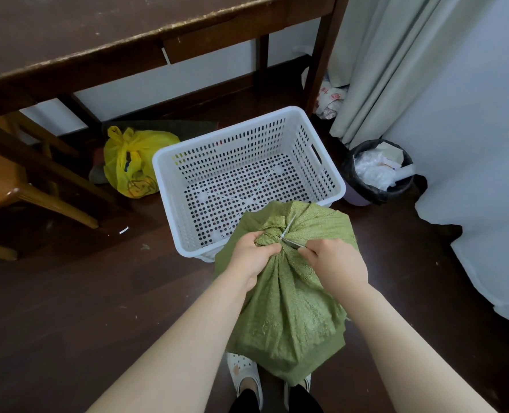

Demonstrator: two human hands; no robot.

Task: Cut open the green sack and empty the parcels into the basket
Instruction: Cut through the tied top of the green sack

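Both hands work mid-frame: left hand (251, 257) clenched around the sack (289, 293) neck, right hand (333, 260) closed on a blade (292, 242); best cut the tie (286, 231) away from fingers.

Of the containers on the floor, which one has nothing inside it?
The white perforated plastic basket: its holed bottom shows bare. The tied green woven sack, knotted yellow plastic bag and black-lined waste bin are all filled.

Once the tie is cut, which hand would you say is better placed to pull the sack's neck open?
Probably the left hand: it already grips the green sack by its gathered neck below the white tie. The right hand is occupied holding the blade against the tie.
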